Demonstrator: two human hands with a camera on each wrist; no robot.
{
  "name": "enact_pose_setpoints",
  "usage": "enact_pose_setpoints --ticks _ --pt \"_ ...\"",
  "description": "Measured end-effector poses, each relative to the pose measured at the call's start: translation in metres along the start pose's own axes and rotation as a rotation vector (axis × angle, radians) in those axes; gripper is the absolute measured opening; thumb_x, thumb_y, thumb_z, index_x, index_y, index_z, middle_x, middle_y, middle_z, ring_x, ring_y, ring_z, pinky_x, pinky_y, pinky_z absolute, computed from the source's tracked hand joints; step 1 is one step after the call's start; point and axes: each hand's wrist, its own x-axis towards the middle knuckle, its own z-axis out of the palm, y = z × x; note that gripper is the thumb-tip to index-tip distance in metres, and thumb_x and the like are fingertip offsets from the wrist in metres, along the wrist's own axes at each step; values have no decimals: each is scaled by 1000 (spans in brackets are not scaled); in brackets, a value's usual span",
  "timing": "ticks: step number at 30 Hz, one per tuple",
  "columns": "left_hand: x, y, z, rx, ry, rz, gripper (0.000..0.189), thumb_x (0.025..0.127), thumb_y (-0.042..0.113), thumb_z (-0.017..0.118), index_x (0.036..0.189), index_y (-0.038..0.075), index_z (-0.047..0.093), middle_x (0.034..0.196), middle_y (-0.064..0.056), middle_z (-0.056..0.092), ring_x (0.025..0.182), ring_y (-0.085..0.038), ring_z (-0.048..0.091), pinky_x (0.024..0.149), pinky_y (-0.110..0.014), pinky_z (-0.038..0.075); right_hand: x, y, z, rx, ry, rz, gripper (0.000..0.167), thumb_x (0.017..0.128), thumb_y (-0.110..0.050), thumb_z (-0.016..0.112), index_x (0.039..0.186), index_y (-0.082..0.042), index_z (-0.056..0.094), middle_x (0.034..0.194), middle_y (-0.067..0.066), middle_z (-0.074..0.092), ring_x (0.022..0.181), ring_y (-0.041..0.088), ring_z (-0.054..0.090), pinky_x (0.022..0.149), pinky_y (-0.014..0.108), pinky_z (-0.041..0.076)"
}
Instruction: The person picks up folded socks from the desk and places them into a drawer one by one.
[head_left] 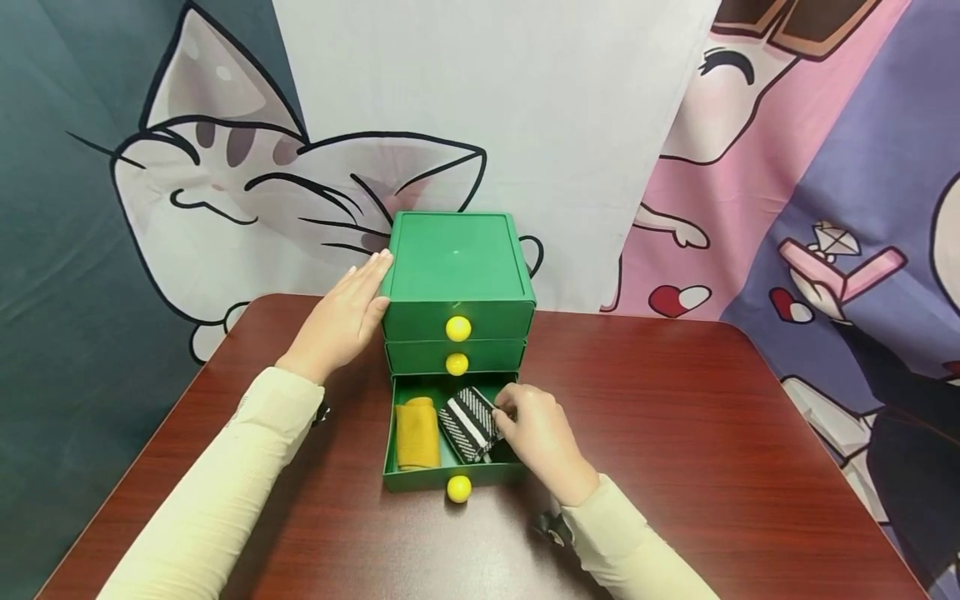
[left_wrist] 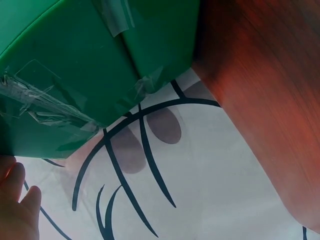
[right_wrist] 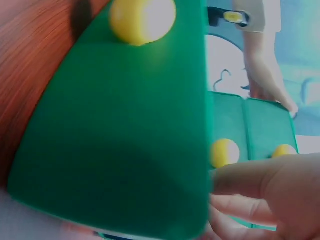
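A green drawer cabinet [head_left: 457, 258] with yellow ball knobs stands on the table, its bottom drawer [head_left: 427, 478] pulled out. Inside, a folded mustard-yellow cloth [head_left: 417, 435] lies at the left. Beside it, a folded black-and-white striped cloth [head_left: 468, 425] sits at a slant. My right hand [head_left: 536, 429] reaches over the drawer's right side and pinches the striped cloth's right edge between thumb and fingers. In the right wrist view, the drawer front [right_wrist: 125, 120] hides the cloths. With straight fingers, my left hand [head_left: 341, 317] rests against the cabinet's upper left side.
The two upper drawers, with knobs [head_left: 458, 328], are closed. Reddish-brown wooden table [head_left: 675, 450] extends to both sides. A cartoon-printed curtain [head_left: 495, 100] hangs right behind the cabinet. Clear tape [left_wrist: 55, 107] covers part of the cabinet's surface.
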Motion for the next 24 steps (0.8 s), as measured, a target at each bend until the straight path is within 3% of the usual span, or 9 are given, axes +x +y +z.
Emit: enact_pose_setpoints --ticks 7,14,18,24 --pt "0 0 1 -2 -2 0 69 111 49 23 158 -1 30 162 -18 33 151 -33 29 125 -50 18 -13 -3 -17 262 -74 64 3 92 -10 71 90 -9 73 75 -8 66 66 8 57 63 26 50" --pt "0 1 -1 4 -5 0 71 110 50 21 158 -1 30 162 -18 33 151 -32 28 125 -48 17 -35 -9 -26 437 -242 24 7 94 -8 68 91 -6 74 77 -3 70 66 10 64 60 23 54" --pt "1 1 -2 5 -7 3 68 111 48 23 158 -1 30 162 -18 33 151 -32 28 125 -49 17 -48 -11 -23 476 -342 12 11 95 -10 68 88 -5 74 74 -1 71 62 10 64 58 22 53" --pt "1 2 -3 26 -5 10 65 112 44 26 157 -2 31 161 -19 35 150 -34 30 124 -51 18 -62 -10 -5 456 -403 29 17 97 -16 67 85 -6 74 70 0 71 58 4 61 54 19 48"
